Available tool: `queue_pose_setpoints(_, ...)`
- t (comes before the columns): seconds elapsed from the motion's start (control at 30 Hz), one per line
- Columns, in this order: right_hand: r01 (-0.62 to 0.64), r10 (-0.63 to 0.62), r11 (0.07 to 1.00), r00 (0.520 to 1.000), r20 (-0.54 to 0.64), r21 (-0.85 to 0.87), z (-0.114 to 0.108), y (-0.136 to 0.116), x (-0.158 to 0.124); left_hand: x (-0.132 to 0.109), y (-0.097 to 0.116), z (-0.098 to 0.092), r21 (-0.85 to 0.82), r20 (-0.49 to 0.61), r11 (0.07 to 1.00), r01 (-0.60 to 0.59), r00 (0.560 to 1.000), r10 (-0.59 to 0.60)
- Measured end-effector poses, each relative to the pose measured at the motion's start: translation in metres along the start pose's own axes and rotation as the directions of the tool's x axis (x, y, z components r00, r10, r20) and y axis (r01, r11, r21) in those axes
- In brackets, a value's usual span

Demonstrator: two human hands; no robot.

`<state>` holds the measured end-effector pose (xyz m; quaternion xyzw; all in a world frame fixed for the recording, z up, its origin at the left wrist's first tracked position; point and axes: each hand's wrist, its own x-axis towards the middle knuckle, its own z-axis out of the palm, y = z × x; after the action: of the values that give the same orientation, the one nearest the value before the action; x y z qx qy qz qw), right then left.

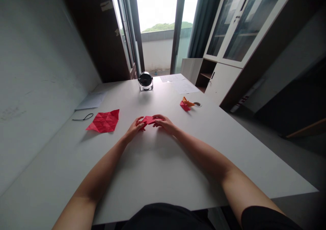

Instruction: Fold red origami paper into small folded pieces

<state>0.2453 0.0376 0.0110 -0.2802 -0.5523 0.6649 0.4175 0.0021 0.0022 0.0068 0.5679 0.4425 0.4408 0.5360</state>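
A small folded piece of red paper (pixel 149 119) lies on the white table (pixel 158 162) between my two hands. My left hand (pixel 134 127) pinches its left end with curled fingers. My right hand (pixel 164 122) presses on its right end, fingers bent over the paper. Both forearms reach forward from the near edge of the table.
A creased red paper square (pixel 104 121) lies flat to the left, beside a black cord (pixel 83 117) and a white sheet (pixel 91 100). A folded red and orange paper figure (pixel 186 104) sits to the right by a cable hole (pixel 197 104). A small round fan (pixel 145 81) and more sheets (pixel 178 82) are at the far end.
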Motion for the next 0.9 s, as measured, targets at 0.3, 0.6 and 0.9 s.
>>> queue_pose_setpoints(0.3, 0.010, -0.009, 1.000, 1.000, 0.023, -0.021, -0.002, 0.001, -0.001, 0.005, -0.010, 0.000, 0.052, -0.012, 0.999, -0.010, 1.000, 0.010)
queue_pose_setpoints(0.6, 0.031, -0.032, 0.992, 0.999, -0.005, -0.118, 0.003, 0.002, -0.001, 0.001, -0.001, 0.004, 0.055, -0.020, 0.998, -0.013, 1.000, 0.014)
queue_pose_setpoints(0.9, 0.102, -0.113, 0.960, 0.993, -0.025, -0.260, 0.000, 0.013, 0.005, -0.004, 0.004, 0.005, 0.425, -0.159, 0.905, -0.004, 0.984, 0.079)
